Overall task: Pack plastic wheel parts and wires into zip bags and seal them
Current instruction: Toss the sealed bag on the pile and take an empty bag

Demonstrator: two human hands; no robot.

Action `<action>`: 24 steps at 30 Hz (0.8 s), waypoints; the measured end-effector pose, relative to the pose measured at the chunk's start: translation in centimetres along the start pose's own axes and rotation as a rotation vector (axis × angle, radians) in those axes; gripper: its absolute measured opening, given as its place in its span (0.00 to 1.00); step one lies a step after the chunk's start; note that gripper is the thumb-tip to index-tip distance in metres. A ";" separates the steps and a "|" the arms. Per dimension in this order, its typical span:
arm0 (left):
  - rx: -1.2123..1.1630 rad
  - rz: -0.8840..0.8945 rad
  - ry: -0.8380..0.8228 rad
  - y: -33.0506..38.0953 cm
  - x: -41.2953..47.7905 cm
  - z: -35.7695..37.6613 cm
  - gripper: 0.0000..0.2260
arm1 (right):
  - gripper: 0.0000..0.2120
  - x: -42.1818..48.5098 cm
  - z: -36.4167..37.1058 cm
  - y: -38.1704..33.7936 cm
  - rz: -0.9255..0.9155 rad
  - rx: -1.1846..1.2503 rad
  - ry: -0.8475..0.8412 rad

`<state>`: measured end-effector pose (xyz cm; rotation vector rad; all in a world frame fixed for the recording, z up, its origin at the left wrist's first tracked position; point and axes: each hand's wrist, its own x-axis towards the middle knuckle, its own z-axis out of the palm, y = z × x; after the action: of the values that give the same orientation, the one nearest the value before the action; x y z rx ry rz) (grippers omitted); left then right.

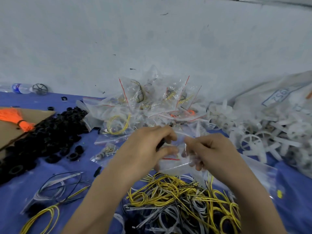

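Note:
Both my hands hold one clear zip bag (pixel 175 162) with a red seal line above the blue cloth. My left hand (pixel 148 144) grips its left edge, with something dark and thin under the fingers. My right hand (pixel 207 147) pinches the bag's right top edge. Below them lies a tangle of yellow, white and black wires (pixel 179 200). Filled zip bags (pixel 152 105) are heaped just beyond my hands. White plastic wheel parts (pixel 256 137) are piled to the right.
Black rubber rings (pixel 47 134) are heaped at the left beside cardboard (pixel 25 122) with an orange bundle (pixel 15 117). Loose wires (pixel 55 191) lie at the lower left. A large printed sack (pixel 276 98) sits at the far right. A water bottle (pixel 22 88) lies by the wall.

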<state>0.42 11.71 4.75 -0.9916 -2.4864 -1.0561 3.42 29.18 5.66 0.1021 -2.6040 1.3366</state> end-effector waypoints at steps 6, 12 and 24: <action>0.067 -0.081 -0.028 0.3 -0.9 -1.0 0.17 | 0.22 0.1 0.6 -0.2 -0.021 -0.160 0.103; -0.254 -0.264 0.640 -5.3 -0.2 -2.8 0.05 | 0.21 0.4 -0.9 0.7 0.020 -0.037 0.260; 0.221 -0.944 0.140 -17.5 -3.4 3.2 0.18 | 0.19 0.4 -1.7 2.0 0.009 0.134 0.251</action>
<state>-8.98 3.55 -8.47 0.3824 -2.8729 -0.9549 3.02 31.77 5.11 -0.0539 -2.3106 1.4252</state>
